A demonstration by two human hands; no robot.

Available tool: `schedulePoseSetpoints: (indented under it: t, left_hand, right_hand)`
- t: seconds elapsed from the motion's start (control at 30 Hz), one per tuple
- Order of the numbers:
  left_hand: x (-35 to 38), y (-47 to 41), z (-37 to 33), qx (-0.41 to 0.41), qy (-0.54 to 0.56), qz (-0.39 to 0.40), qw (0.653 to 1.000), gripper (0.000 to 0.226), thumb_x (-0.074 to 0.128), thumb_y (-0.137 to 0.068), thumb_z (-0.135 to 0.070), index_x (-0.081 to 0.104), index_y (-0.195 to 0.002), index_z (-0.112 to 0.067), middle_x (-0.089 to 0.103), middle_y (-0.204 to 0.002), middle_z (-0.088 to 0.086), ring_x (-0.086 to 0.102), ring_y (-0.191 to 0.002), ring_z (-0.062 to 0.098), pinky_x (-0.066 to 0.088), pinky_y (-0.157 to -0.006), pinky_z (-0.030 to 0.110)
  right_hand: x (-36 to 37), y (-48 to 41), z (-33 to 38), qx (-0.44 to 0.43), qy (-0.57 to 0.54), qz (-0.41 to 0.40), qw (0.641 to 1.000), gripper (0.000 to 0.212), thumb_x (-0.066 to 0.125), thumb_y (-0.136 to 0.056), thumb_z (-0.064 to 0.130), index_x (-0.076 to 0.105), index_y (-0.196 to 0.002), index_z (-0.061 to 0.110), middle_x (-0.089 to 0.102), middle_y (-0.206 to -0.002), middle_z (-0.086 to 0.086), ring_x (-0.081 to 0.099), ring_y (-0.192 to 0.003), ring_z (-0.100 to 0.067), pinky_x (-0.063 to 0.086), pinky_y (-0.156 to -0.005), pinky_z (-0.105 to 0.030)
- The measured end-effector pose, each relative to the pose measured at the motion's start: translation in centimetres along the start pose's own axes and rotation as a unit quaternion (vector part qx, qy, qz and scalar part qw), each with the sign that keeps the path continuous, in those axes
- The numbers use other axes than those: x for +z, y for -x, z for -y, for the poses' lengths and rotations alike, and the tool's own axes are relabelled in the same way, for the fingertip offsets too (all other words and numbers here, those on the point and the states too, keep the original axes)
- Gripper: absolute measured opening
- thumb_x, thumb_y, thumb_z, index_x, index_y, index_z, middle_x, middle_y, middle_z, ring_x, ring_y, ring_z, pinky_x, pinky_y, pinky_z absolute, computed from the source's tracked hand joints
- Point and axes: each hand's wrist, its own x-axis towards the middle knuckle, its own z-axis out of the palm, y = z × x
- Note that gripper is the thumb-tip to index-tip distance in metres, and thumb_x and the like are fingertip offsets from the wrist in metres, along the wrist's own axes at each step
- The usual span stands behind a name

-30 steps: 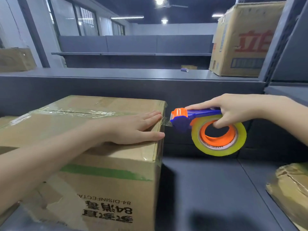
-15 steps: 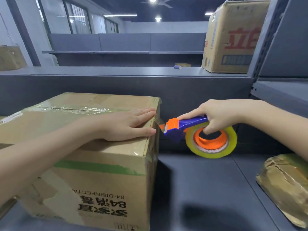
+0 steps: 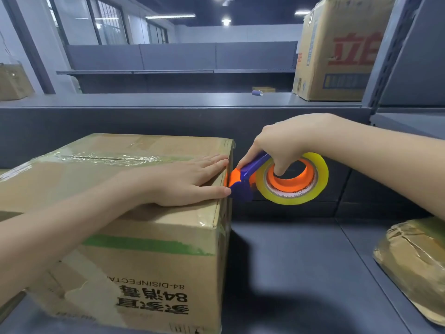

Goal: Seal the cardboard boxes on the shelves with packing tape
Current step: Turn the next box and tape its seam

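Observation:
A brown cardboard box (image 3: 154, 256) with a green stripe and black print stands on the grey shelf at the left. Clear tape runs along its closed top seam. My left hand (image 3: 190, 180) lies flat on the top at the right edge, fingers together, pressing the tape down. My right hand (image 3: 286, 143) grips a blue and orange tape dispenser (image 3: 243, 175) carrying a yellowish tape roll (image 3: 292, 179). The dispenser's orange head touches the box's upper right edge, tilted downward beside my left fingertips.
The grey shelf surface (image 3: 289, 273) stretches right of the box. A tape-wrapped parcel (image 3: 416, 261) lies at the right edge. On the upper shelf stands a tall cardboard box with red print (image 3: 337, 51), with a small blue roll (image 3: 257, 93) near it. Another box (image 3: 13, 81) sits far left.
My right hand has brought the dispenser left and tilted it down until its head meets the box's right edge. My left hand stays flat on the box top.

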Motion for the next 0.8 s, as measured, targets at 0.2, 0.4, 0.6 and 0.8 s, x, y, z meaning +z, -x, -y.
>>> schedulePoseSetpoints:
  t: [0.2, 0.4, 0.6, 0.8]
  left_hand:
    - [-0.1, -0.2, 0.3, 0.011, -0.006, 0.001, 1.000, 0.093, 0.015, -0.069, -0.076, -0.006, -0.148, -0.031, -0.014, -0.153, -0.020, -0.007, -0.134, -0.011, -0.001, -0.107, 0.014]
    - [-0.1, -0.3, 0.3, 0.008, -0.008, 0.002, 1.000, 0.090, 0.017, -0.071, -0.074, -0.005, -0.148, -0.032, -0.013, -0.153, -0.020, -0.005, -0.138, -0.006, 0.001, -0.109, 0.016]
    - [-0.2, -0.5, 0.1, 0.004, -0.011, -0.002, 1.000, 0.078, 0.023, -0.085, -0.063, -0.003, -0.149, -0.027, -0.011, -0.154, -0.016, -0.006, -0.134, -0.010, -0.003, -0.102, 0.007]
    - [-0.3, -0.6, 0.1, -0.004, -0.014, 0.008, 1.000, 0.070, 0.028, -0.093, -0.054, -0.004, -0.149, -0.027, -0.011, -0.154, -0.016, -0.004, -0.134, -0.009, -0.002, -0.096, 0.003]
  right_hand:
    - [-0.3, -0.4, 0.3, -0.008, 0.050, 0.008, 0.999, 0.071, 0.069, -0.080, 0.014, 0.039, -0.138, 0.043, 0.053, -0.099, 0.012, 0.045, -0.063, -0.007, 0.031, -0.046, -0.013]
    - [-0.9, -0.4, 0.3, -0.015, 0.090, -0.003, 0.996, 0.071, 0.068, -0.081, 0.009, 0.040, -0.139, 0.040, 0.055, -0.120, 0.007, 0.045, -0.086, -0.013, 0.035, -0.052, -0.015]
    - [-1.6, -0.7, 0.7, -0.011, 0.144, -0.002, 0.989, 0.073, 0.066, -0.082, 0.006, 0.038, -0.139, 0.042, 0.054, -0.125, 0.004, 0.043, -0.091, -0.015, 0.037, -0.056, -0.021]
    - [-2.3, -0.8, 1.2, -0.024, 0.175, 0.024, 0.984, 0.068, 0.066, -0.083, 0.005, 0.042, -0.138, 0.037, 0.056, -0.124, 0.003, 0.053, -0.103, -0.020, 0.042, -0.067, -0.025]
